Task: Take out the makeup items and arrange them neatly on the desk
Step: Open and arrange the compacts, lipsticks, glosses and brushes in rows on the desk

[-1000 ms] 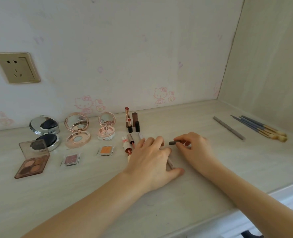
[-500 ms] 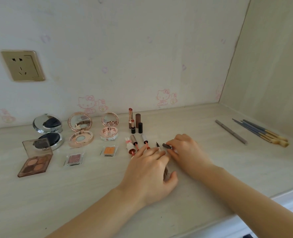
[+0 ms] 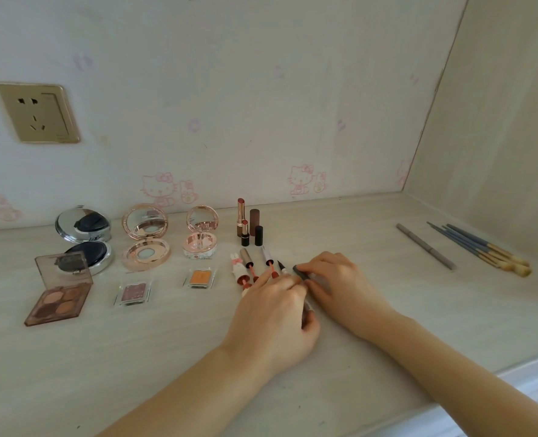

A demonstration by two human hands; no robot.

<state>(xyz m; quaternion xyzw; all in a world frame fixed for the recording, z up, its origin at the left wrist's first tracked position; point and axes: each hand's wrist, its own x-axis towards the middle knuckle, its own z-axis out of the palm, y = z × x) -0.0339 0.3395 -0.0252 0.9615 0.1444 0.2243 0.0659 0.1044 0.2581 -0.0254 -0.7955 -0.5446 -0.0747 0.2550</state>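
On a pale desk, the right hand pinches a grey cap beside the left hand, whose curled fingers hold an eyeliner pen.

Worktop: your pale wood-grain surface, filling the lower frame.
Left: you have three open compacts, an eyeshadow palette and two small pans.
Centre: upright lipsticks, lip wands lying flat.
Right: a grey pencil beside your brushes.
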